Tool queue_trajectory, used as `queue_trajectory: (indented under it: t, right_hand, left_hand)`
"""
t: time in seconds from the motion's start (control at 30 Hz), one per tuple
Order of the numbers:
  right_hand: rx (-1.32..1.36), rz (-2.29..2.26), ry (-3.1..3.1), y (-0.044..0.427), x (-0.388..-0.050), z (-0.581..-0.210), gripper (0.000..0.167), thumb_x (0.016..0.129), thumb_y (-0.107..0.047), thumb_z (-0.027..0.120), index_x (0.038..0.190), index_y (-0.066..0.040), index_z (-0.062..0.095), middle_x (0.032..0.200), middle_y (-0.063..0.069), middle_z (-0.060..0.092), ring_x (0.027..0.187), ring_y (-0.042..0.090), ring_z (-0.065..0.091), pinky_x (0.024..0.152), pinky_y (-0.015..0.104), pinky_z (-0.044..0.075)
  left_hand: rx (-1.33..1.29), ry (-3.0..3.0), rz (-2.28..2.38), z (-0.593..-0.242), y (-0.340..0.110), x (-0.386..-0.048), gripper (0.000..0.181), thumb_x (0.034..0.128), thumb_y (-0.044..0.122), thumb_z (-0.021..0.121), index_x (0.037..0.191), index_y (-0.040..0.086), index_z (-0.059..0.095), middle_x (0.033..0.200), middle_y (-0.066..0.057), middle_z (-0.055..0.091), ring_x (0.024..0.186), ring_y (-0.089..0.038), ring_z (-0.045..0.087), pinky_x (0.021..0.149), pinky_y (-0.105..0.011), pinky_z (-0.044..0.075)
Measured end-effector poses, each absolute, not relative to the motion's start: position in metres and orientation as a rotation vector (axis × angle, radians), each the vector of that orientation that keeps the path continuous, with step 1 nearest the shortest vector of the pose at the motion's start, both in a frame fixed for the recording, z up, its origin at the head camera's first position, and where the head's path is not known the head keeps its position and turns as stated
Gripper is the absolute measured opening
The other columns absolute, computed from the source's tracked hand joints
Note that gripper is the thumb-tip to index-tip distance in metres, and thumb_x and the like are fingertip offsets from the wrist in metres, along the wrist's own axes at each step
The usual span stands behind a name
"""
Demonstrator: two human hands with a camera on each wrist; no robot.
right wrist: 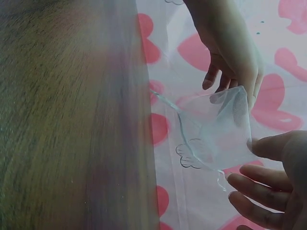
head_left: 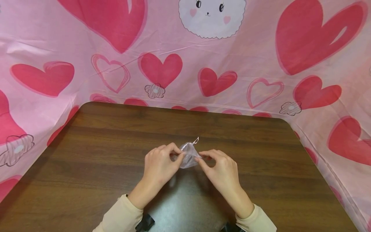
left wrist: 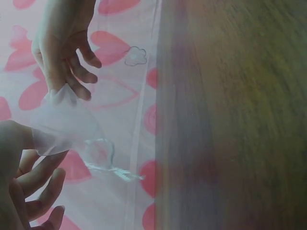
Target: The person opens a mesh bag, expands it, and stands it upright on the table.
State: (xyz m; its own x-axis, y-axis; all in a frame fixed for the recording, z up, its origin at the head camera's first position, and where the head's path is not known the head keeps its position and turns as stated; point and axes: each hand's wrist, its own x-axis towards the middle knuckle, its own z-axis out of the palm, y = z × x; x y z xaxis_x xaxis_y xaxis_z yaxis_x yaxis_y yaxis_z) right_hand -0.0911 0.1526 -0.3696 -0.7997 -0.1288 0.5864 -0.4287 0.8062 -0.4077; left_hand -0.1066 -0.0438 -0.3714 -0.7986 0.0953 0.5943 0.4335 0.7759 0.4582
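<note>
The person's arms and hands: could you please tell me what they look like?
The left sleeve and right sleeve are plain cream, with a black piece beside each, too cropped to identify. The left hand and right hand wear no gloves.

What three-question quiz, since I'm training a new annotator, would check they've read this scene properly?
1. What do the left hand and right hand both pinch?
2. True or false: that item is held up off the tabletop.
3. Which shapes mainly decorate the backdrop? a) stars b) hearts c) stripes

Key: 1. a sheer pouch; 2. true; 3. b.
</note>
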Motion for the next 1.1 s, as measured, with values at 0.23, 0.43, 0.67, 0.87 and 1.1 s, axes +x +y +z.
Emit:
queue_trajectory:
  t: [0.23, 0.43, 0.67, 0.87, 1.1]
  right_hand:
    - [0.398, 0.730, -2.425, 0.1535, -0.0909, -0.3701, 0.012, 0.075, -0.016, 0.088, 0.083, -0.017, 0.079, 0.075, -0.006, 0.070, 0.070, 0.014, 0.067, 0.057, 0.035, 0.050]
    - [0.399, 0.735, -2.398, 0.1547, -0.0914, -0.3705, 0.014, 0.075, -0.012, 0.087, 0.086, -0.017, 0.080, 0.073, -0.007, 0.068, 0.068, 0.013, 0.066, 0.056, 0.035, 0.049]
    - [0.414, 0.726, -2.384, 0.1562, -0.0920, -0.3697, 0.016, 0.076, -0.008, 0.086, 0.088, -0.017, 0.080, 0.075, -0.007, 0.069, 0.069, 0.012, 0.064, 0.057, 0.035, 0.050]
    - [0.434, 0.737, -2.394, 0.1559, -0.0929, -0.3687, 0.016, 0.075, -0.006, 0.086, 0.086, -0.015, 0.079, 0.076, -0.006, 0.069, 0.070, 0.014, 0.065, 0.060, 0.035, 0.051]
    - [0.540, 0.746, -2.351, 0.1543, -0.0923, -0.3695, 0.017, 0.075, -0.006, 0.086, 0.086, -0.016, 0.078, 0.076, -0.009, 0.068, 0.071, 0.010, 0.064, 0.059, 0.033, 0.051]
  left_hand:
    - [-0.379, -2.406, -0.818, -0.3719, -0.0431, -0.1067, 0.012, 0.0775, 0.026, 0.082, 0.077, 0.026, 0.070, 0.063, 0.013, 0.063, 0.057, -0.008, 0.057, 0.054, -0.034, 0.044]
    - [-0.376, -2.440, -0.805, -0.3717, -0.0435, -0.1064, 0.012, 0.0798, 0.023, 0.081, 0.087, 0.027, 0.072, 0.070, 0.015, 0.067, 0.060, -0.006, 0.056, 0.056, -0.032, 0.043]
    - [-0.431, -2.495, -0.786, -0.3711, -0.0440, -0.1064, 0.017, 0.0796, 0.020, 0.081, 0.093, 0.028, 0.074, 0.071, 0.014, 0.065, 0.062, -0.006, 0.056, 0.054, -0.029, 0.042]
    - [-0.483, -2.487, -0.771, -0.3707, -0.0438, -0.1067, 0.028, 0.0753, 0.026, 0.086, 0.101, 0.027, 0.074, 0.083, 0.014, 0.067, 0.067, -0.006, 0.058, 0.055, -0.030, 0.044]
    - [-0.587, -2.446, -0.710, -0.3702, -0.0432, -0.1060, 0.019, 0.0743, 0.032, 0.087, 0.091, 0.030, 0.078, 0.078, 0.017, 0.065, 0.061, -0.004, 0.051, 0.053, -0.025, 0.041]
